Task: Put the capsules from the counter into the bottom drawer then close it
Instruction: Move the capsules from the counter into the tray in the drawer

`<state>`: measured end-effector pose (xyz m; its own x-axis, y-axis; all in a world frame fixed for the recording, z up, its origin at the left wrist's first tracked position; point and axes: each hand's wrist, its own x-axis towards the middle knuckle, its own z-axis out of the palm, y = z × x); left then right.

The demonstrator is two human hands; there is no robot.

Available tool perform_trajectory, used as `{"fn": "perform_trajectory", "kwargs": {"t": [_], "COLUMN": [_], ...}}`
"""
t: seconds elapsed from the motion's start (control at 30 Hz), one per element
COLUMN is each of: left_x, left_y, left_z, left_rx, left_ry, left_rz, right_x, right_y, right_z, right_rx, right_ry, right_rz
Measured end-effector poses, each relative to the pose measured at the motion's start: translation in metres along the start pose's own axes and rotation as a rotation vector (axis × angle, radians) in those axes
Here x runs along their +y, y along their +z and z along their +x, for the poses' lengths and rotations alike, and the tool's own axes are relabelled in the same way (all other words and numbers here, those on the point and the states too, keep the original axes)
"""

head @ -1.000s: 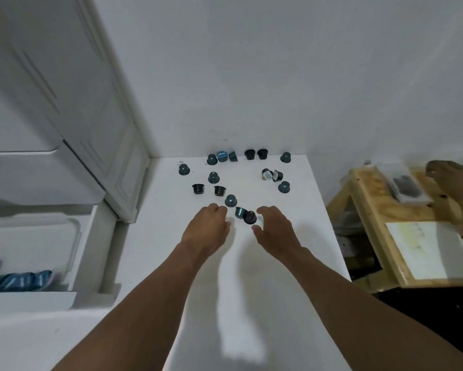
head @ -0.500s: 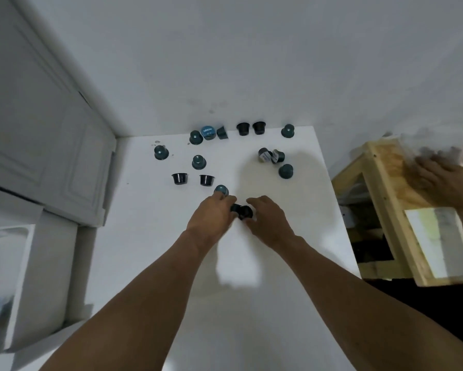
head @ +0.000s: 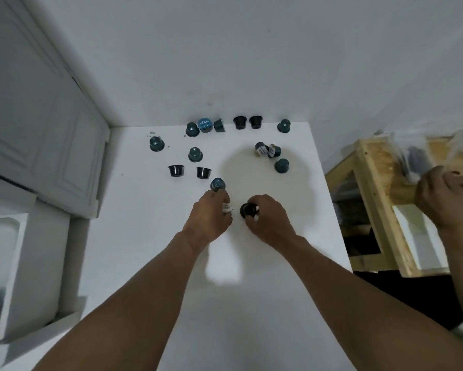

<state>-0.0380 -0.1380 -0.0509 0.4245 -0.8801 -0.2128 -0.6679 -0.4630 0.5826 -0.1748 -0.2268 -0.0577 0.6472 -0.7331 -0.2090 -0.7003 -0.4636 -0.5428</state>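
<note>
Pinching black capsule (head: 248,210) in right hand (head: 270,223), left hand (head: 209,220) gripping white-labelled capsule (head: 227,208)

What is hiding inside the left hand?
A small capsule with a white printed end peeks from the left hand. The hand covers its body, so its colour is hidden.

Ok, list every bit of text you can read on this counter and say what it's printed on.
Nothing reads cleanly.
Blue capsule lid at the back: white print, too blurred.
Two tipped capsules with pale lids: print too small.
White-lidded capsule in the left hand: print too blurred.
Dark capsule in the right hand: no print visible.
</note>
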Motion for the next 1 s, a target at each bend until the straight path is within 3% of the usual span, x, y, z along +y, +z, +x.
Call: {"fn": "perform_trajectory", "kwargs": {"t": [0.27,0.7,1.0], "left_x": [0.015,0.043,0.008], "left_y": [-0.042,-0.099,-0.143], "left_z": [-0.057,-0.225,-0.333], "left_rx": [0.068,0.495,0.710], "left_ry": [-0.016,-0.140,-0.222], "left_rz": [-0.045,-0.130,-0.058], "right_x": [-0.037,-0.119,-0.204], "right_y": [-0.035,-0.059,-0.030], "right_z": [-0.036,-0.142,-0.214], "right_rx": [0.044,0.089,0.108], "right_ry": [-0.106,-0.452,-0.653], "right_rz": [0.058,0.156,0.141]}}
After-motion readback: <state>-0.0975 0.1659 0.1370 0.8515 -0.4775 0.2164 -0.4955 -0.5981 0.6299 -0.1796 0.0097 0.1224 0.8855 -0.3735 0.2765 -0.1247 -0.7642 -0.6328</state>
